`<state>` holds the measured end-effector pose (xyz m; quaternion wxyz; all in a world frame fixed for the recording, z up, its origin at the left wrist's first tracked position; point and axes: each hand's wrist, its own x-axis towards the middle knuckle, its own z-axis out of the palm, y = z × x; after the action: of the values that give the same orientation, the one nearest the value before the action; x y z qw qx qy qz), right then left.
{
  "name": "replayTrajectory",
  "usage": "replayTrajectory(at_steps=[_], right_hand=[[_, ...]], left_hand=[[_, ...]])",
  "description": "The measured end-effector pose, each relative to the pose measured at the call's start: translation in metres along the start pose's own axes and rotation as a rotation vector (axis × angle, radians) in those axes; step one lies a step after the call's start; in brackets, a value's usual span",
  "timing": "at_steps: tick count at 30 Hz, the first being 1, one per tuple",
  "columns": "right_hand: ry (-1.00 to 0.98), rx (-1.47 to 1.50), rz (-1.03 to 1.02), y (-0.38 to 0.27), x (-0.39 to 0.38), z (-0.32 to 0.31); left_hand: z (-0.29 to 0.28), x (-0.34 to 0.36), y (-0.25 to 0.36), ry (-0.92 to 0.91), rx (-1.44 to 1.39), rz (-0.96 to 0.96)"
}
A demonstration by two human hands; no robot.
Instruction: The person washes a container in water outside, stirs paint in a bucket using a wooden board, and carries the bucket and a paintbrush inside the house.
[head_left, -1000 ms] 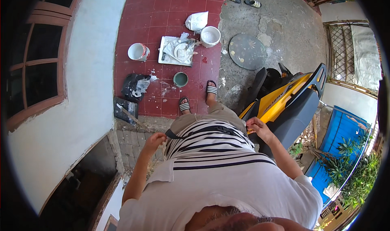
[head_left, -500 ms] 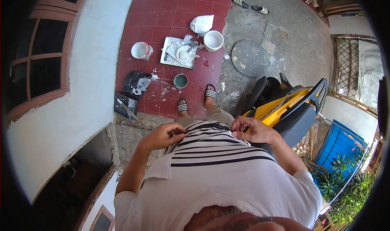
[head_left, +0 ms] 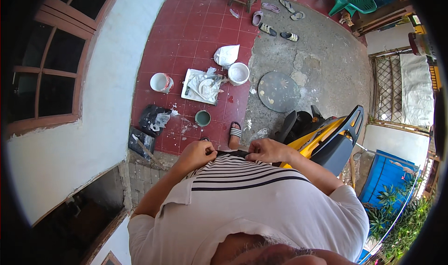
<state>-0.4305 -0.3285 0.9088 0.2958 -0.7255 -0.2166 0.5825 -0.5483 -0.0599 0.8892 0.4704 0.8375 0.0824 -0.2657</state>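
At my waist, the lower edge of my white shirt with black stripes (head_left: 242, 170) is gathered and pulled outward. My left hand (head_left: 198, 155) is closed, pinching the fabric at the hem's left side. On the other side, my right hand (head_left: 267, 151) is closed on the hem too, its fingertips curled over the cloth. A dark strip of cloth shows between the two hands. My sandalled foot (head_left: 235, 131) shows beyond the shirt; the other foot is mostly hidden behind my left hand.
On red tiles ahead lie a white tray (head_left: 188, 91), white buckets (head_left: 239, 73), a green bowl (head_left: 202, 118), a white bag (head_left: 227, 55) and a black plastic bag (head_left: 150, 116). A yellow-black motorbike (head_left: 322, 136) stands close on my right; a white wall (head_left: 109, 64) rises left.
Both hands have moved outward from my belly and closed on the shirt hem, drawing it away from my body. The view has tilted up, showing more of the floor ahead.
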Motion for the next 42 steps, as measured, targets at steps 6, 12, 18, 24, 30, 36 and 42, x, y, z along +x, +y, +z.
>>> replayTrajectory(at_steps=[6,12,18,24,30,36,42], right_hand=[[0.076,-0.032,-0.037,0.059,0.054,0.010],[0.039,-0.256,-0.154,0.046,0.068,0.014],[0.114,-0.410,-0.307,0.075,0.068,0.023],[-0.233,0.384,-0.070,0.129,0.101,0.014],[0.091,-0.261,0.184,0.265,0.135,0.067],[0.166,-0.160,0.163,0.271,0.123,0.082],[-0.015,0.001,0.174,0.246,0.102,0.066]], left_hand=[[0.008,0.020,-0.023,0.038,0.032,0.040],[0.024,0.030,-0.049,0.052,0.203,0.110],[0.025,0.029,-0.057,-0.089,0.357,0.106],[0.045,0.023,-0.133,-0.395,-0.237,-0.163],[0.111,0.015,-0.232,-0.026,0.068,-0.451],[0.163,-0.020,-0.237,-0.018,0.132,-0.342],[0.126,-0.045,-0.185,-0.155,-0.006,-0.490]])
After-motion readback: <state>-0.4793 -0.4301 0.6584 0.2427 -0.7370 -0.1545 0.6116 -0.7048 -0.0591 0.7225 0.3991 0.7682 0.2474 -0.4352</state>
